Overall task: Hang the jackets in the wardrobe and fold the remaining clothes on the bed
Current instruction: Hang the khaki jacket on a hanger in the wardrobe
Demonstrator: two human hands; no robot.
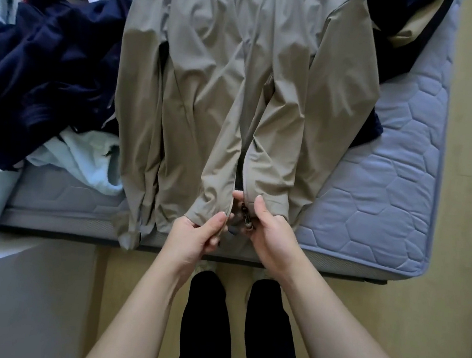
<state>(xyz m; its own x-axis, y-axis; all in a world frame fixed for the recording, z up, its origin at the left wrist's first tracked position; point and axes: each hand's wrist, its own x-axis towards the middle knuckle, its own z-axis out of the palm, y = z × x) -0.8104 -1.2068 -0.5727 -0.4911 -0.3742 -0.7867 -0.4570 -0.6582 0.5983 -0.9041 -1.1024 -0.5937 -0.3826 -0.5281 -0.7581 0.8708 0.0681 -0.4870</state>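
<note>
A beige zip jacket [207, 65] lies flat on the bed, front side up, with its hem at the near edge of the mattress [392, 180]. The front is unzipped at the bottom, and the two halves part there. My left hand [198, 233] pinches the hem corner of the left half. My right hand [270, 230] grips the hem of the right half, beside the dark zipper slider [246, 217] with its pull cord. The two hands hold the zipper ends close together.
A heap of dark navy clothes [49, 66] lies left of the jacket, with pale blue garments [88, 160] under it. Another beige and black garment [411, 25] sits at the far right. The wooden floor [453, 235] runs along the bed's right side. My legs stand at the bed's foot.
</note>
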